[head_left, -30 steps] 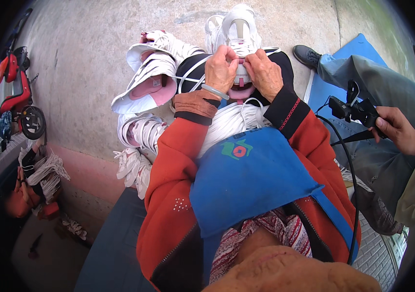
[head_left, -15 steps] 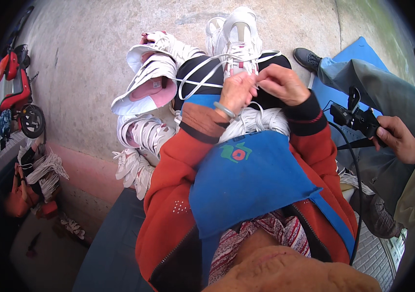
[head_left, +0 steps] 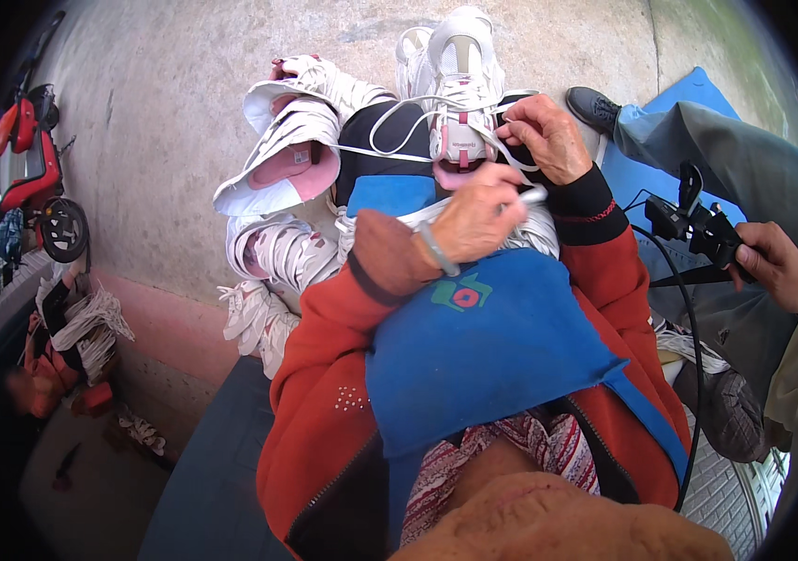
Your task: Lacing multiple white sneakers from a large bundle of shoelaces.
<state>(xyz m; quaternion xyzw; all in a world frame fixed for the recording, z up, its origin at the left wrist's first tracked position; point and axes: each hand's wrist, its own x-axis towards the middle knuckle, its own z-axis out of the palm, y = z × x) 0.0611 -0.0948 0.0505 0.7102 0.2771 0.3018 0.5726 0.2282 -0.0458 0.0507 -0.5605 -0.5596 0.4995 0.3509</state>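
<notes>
A white sneaker [head_left: 463, 89] with pink lining rests toe-away on my black-clad knees, its laces partly threaded and trailing in loose loops. My right hand [head_left: 553, 140] is beside the shoe's right side, thumb and fingers pinching a white shoelace [head_left: 485, 131]. My left hand [head_left: 481, 220], with a grey bracelet, is nearer my body, below the shoe's opening. Its fingers are curled and slightly blurred, with a streak of white lace at the fingertips. A thick bundle of white laces [head_left: 541, 234] lies across my lap, partly covered by that hand and the blue apron [head_left: 474, 351].
Several white laced shoe uppers [head_left: 277, 154] are stacked at my left. Another white sneaker [head_left: 413, 61] sits behind the first. At right, a person's hand [head_left: 780, 266] holds a black device with a cable. A red motorbike [head_left: 34, 178] and another person [head_left: 48, 369] are far left.
My hands have separated: the left came back toward my body, while the right moved up beside the shoe. The shoe's tongue and pink opening are now uncovered.
</notes>
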